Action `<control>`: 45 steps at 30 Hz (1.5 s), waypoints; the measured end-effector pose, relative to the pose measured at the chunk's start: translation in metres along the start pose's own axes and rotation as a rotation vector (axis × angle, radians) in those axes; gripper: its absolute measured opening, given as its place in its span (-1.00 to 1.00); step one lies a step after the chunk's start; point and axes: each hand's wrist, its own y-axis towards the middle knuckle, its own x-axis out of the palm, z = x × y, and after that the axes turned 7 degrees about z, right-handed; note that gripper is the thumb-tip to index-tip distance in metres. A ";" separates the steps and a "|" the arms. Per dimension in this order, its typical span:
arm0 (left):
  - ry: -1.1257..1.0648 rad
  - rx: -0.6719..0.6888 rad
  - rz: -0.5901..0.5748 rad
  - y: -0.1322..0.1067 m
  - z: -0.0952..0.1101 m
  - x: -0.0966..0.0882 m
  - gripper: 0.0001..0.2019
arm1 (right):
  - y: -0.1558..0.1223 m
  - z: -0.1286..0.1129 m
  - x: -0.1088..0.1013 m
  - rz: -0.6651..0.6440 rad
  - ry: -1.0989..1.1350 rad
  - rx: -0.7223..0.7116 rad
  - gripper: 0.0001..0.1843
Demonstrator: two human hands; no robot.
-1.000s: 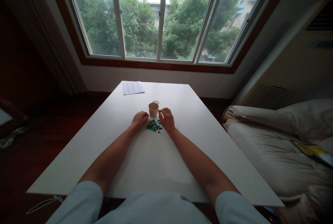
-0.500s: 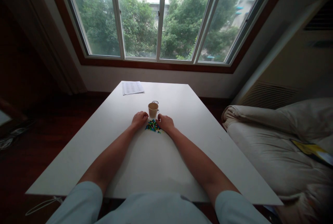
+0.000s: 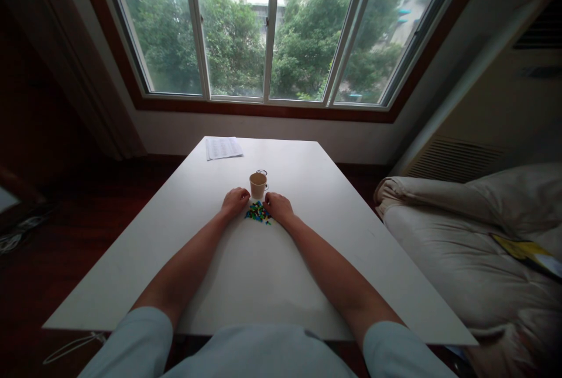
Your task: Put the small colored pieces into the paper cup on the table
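Note:
A tan paper cup (image 3: pixel 258 186) stands upright on the white table (image 3: pixel 259 284), its mouth facing up. Just in front of it lies a small heap of tiny multicoloured pieces (image 3: pixel 258 212), mostly green, blue and yellow; their exact kind is too small to tell. My left hand (image 3: pixel 236 199) rests on the table at the cup's left, fingers loosely bent and nothing seen in them. On the other side my right hand (image 3: pixel 280 207) lies at the heap's right edge, thumb slightly apart from the bent fingers. Its fingertips are close to the cup and pieces; contact is unclear.
Behind the cup is a thin dark ring-shaped item (image 3: pixel 261 172), partly hidden. Sheets of printed paper (image 3: pixel 223 147) lie at the table's far left corner. Beyond the table is a window (image 3: pixel 267 33); a beige padded couch (image 3: pixel 439 249) stands to the right.

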 end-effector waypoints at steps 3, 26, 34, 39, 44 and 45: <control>0.004 -0.011 -0.002 0.000 0.001 0.000 -0.78 | 0.000 0.002 0.004 0.033 0.008 -0.030 -0.82; 0.008 0.000 -0.011 -0.001 0.005 -0.004 -0.78 | -0.003 -0.001 0.000 0.063 0.043 -0.067 -0.86; 0.002 -0.014 -0.012 -0.001 0.005 -0.003 -0.78 | -0.003 -0.002 -0.001 0.086 0.052 -0.073 -0.78; 0.010 -0.012 -0.009 0.000 0.004 -0.002 -0.78 | -0.002 -0.001 0.001 0.091 0.064 -0.080 -0.79; 0.012 0.004 -0.010 0.000 0.002 0.000 -0.79 | -0.003 0.000 0.001 0.080 0.058 -0.082 -0.80; 0.012 0.002 -0.010 0.000 0.002 0.000 -0.79 | -0.003 0.000 0.001 0.078 0.054 -0.082 -0.80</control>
